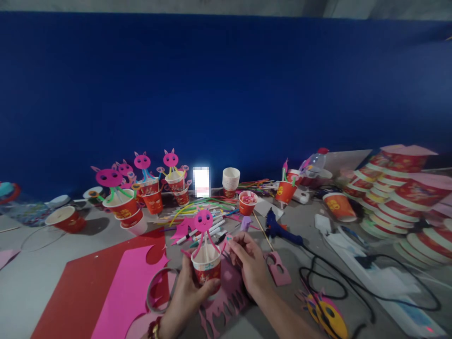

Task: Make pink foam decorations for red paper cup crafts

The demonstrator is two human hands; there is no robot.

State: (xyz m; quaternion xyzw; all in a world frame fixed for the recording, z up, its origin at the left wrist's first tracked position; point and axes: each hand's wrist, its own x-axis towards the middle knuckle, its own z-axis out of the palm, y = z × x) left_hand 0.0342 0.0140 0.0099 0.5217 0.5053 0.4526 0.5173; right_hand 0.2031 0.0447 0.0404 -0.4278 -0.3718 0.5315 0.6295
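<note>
My left hand (193,282) is wrapped round a red and white paper cup (206,273) and holds it upright. Out of the cup rises a pink smiling paper head (203,220) with large eyes, on pink pipe-cleaner stems. My right hand (247,259) pinches a small pink paper piece (229,239) at the cup's right side, by the end of a pink pipe-cleaner arm. Whether the piece touches that arm I cannot tell. Beneath both hands lies a cut pink sheet (226,301).
Finished cup figures (120,202) stand at the left rear. A blue glue gun (282,230) and its black cord lie right, beside a white power strip (367,278). Stacked paper cups (399,202) lean far right. Red card (67,292), a tape roll (150,292) and markers (212,230) lie about.
</note>
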